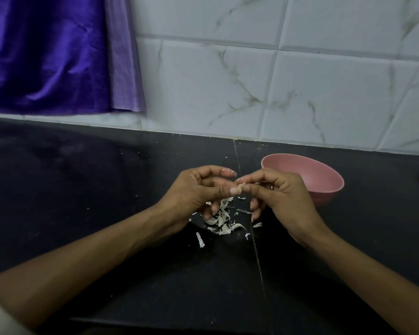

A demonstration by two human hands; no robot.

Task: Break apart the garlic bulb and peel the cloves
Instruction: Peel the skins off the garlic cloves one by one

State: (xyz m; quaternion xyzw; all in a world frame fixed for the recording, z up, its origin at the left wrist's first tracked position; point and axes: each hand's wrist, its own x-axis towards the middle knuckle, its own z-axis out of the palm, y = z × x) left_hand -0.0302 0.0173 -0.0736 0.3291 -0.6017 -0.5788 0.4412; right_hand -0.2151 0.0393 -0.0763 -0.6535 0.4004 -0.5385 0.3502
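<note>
A small pale garlic clove (240,186) is held above the black counter, pinched between the thumb and fingers of both hands. My left hand (198,192) grips it from the left with curled fingers. From the right, my right hand (278,197) pinches the clove's tip or its skin. Most of the clove is hidden by the fingertips. Below the hands lies a heap of white garlic skins (221,220) on the counter.
A pink bowl (324,175) stands just behind my right hand; its contents are not visible. The black counter (107,189) meets a marbled white tile wall (300,93) at the back. Purple cloth (46,52) hangs at the upper left. A seam runs down the counter.
</note>
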